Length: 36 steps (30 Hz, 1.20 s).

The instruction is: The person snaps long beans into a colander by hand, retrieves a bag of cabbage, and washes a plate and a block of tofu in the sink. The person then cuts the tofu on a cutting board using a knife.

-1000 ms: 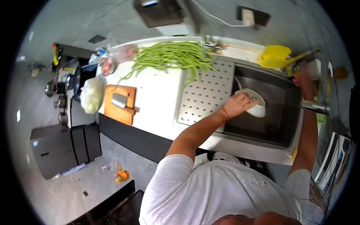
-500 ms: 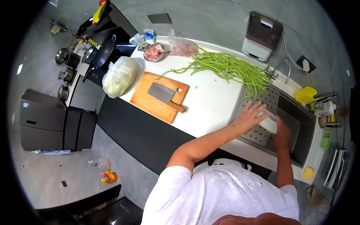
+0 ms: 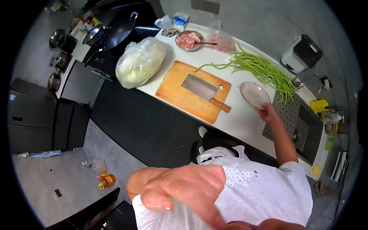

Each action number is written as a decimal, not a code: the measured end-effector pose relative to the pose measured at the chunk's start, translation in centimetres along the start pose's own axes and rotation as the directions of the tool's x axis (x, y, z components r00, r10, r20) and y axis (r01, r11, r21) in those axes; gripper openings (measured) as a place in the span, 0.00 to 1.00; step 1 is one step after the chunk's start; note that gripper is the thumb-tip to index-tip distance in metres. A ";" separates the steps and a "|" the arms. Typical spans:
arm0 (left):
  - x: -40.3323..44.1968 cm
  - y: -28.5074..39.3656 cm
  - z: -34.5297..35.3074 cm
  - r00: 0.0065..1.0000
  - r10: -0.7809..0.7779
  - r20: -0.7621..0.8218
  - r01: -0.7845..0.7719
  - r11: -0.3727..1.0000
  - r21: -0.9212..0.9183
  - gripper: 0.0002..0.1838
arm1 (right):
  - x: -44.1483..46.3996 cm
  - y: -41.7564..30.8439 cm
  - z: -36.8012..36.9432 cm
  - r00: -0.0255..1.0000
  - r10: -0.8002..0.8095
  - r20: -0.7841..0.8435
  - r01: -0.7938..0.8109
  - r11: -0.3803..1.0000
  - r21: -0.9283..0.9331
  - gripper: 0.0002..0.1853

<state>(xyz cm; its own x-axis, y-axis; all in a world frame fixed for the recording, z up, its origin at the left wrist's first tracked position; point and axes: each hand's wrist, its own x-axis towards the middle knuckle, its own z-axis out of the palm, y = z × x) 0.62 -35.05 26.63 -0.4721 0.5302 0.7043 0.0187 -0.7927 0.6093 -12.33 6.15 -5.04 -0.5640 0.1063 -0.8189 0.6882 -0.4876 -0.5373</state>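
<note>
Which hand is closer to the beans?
Right. The right hand holds the bowl by its edge, just short of the beans. The left hand is up near the camera, much farther from them.

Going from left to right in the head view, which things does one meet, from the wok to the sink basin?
Black wok, plastic bag, wooden cutting board, dish in the right hand, sink basin.
</note>
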 end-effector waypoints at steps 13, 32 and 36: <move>-0.2 6.9 -13.1 0.975 0.166 -0.147 -0.197 0.951 -0.237 0.24 | 12.3 -3.5 24.2 0.999 0.016 -0.050 -0.022 0.991 -0.132 0.16; -14.8 14.5 -48.6 0.772 0.160 -0.615 0.636 -0.187 0.749 0.09 | 0.4 -0.5 45.5 0.421 -0.789 0.448 0.740 0.012 -0.673 0.07; -14.4 13.0 -52.2 0.795 -0.136 -0.591 0.540 -0.282 0.793 0.14 | -4.0 1.6 60.4 0.107 -0.603 0.791 0.738 -0.485 -0.469 0.10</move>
<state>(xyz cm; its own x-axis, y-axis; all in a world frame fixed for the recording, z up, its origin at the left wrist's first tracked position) -38.35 -68.68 5.42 -0.8986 0.3519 0.2619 0.4382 0.7488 0.4973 -36.51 -47.44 9.55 -0.8358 -0.3802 0.3960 -0.5359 0.7213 -0.4388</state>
